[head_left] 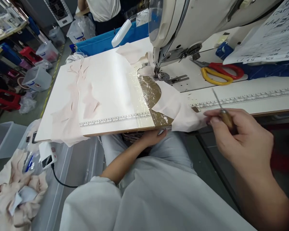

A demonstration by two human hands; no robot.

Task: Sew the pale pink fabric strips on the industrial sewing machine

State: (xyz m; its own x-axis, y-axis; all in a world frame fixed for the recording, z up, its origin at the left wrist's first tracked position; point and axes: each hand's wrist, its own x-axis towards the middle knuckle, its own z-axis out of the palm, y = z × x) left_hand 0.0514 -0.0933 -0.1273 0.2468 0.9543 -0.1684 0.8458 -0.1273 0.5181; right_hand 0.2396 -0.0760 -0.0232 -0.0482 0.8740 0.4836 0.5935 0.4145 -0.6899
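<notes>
My right hand point(233, 134) is closed on a thin metal awl point(222, 110) with a wooden handle, its point raised over the table's ruler strip. My left hand point(154, 136) reaches under the front edge of the sewing table point(106, 80); its fingers are partly hidden, near the hanging edge of a pale pink fabric piece point(175, 106). That fabric runs from the table edge up to the presser foot point(159, 75) of the white sewing machine point(183, 22). More pale pink fabric point(72, 106) lies spread on the left of the table.
Red and yellow scissors point(219, 73) lie right of the needle. Paper sheets point(269, 35) lean at the far right. A clear bin point(77, 166) with a phone stands at my left, pink fabric scraps point(16, 192) beside it. Another person point(103, 12) stands behind a blue bin.
</notes>
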